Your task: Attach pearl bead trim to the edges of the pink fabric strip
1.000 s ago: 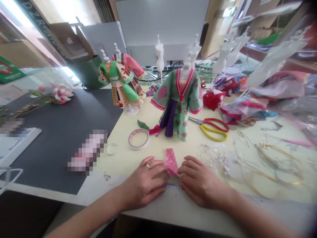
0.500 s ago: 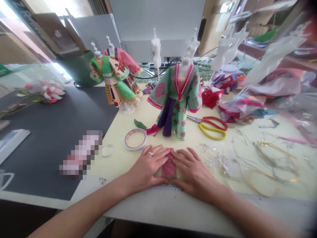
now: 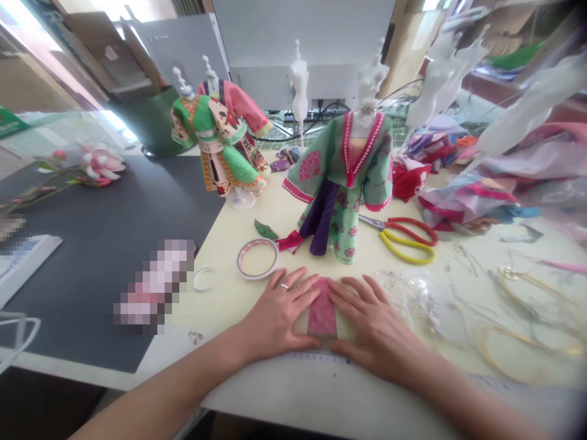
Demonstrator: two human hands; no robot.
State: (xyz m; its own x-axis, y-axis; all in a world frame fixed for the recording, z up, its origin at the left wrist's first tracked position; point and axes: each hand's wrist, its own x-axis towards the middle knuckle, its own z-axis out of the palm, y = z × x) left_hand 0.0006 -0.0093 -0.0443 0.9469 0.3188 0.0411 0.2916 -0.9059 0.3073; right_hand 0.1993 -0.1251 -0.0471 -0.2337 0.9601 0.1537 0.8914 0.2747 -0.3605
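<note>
A small pink piece of fabric (image 3: 322, 310) lies flat on the table, with a greenish strip along its near end. My left hand (image 3: 283, 315) rests flat with fingers out, its fingertips on the fabric's left edge. From the other side, my right hand (image 3: 367, 315) presses the right edge, fingers likewise stretched. Both thumbs lie by the near end, just above a ruler (image 3: 300, 355) that is partly covered. Beyond my hands stands a mini dress form in a green robe with pink trim (image 3: 346, 183). A roll of tape (image 3: 257, 258) lies past my left fingers.
Scissors with red and yellow handles (image 3: 406, 238) lie right of the robe. Clear bags of beads (image 3: 426, 305) and yellow cord loops (image 3: 527, 342) are at right, with piled fabric (image 3: 472, 198) behind. Two more dressed forms (image 3: 220, 140) stand back left. A white ring (image 3: 204, 279) lies near the tape.
The view has shifted, so everything sits a little further right. My thumbs have spread apart, showing more of the fabric's near end and its greenish strip.
</note>
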